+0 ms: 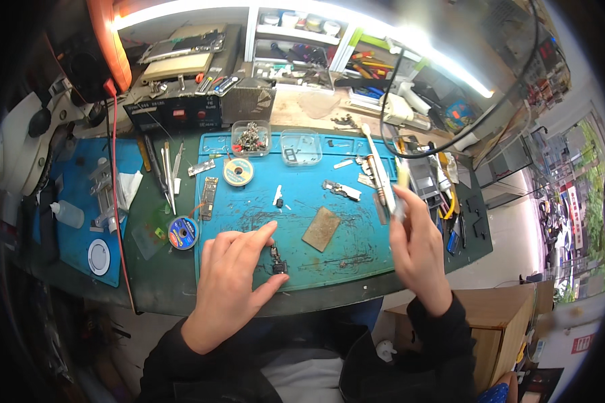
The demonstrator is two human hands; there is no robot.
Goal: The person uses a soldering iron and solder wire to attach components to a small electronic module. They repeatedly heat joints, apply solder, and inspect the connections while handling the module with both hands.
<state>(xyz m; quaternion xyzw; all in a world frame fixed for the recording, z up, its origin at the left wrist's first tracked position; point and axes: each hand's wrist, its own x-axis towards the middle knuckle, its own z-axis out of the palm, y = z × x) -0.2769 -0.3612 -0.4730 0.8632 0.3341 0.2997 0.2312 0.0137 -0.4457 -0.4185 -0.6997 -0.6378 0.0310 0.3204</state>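
My left hand (232,272) is low over the blue work mat (296,232), its thumb and forefinger on either side of a small dark electronic part with a flex cable (276,260), steadying it against the mat. To the right, my right hand (418,245) is closed on a slim tool (402,181), pale and yellowish, blurred so that its kind cannot be told. A white toothbrush (376,158) and a screwdriver (376,178) lie close by that hand. Between the hands rests a worn brownish rectangular plate (321,229). Beyond it lie a small silvery-black part (341,190) and a white-and-black piece (278,197).
Clear plastic boxes, one of screws (251,140) and one of small parts (301,148), stand at the back. Solder spools (238,172) (183,232) and tweezers (167,171) are on the left. A red cable (116,201) hangs over the left side; a black cable (390,80) loops above right.
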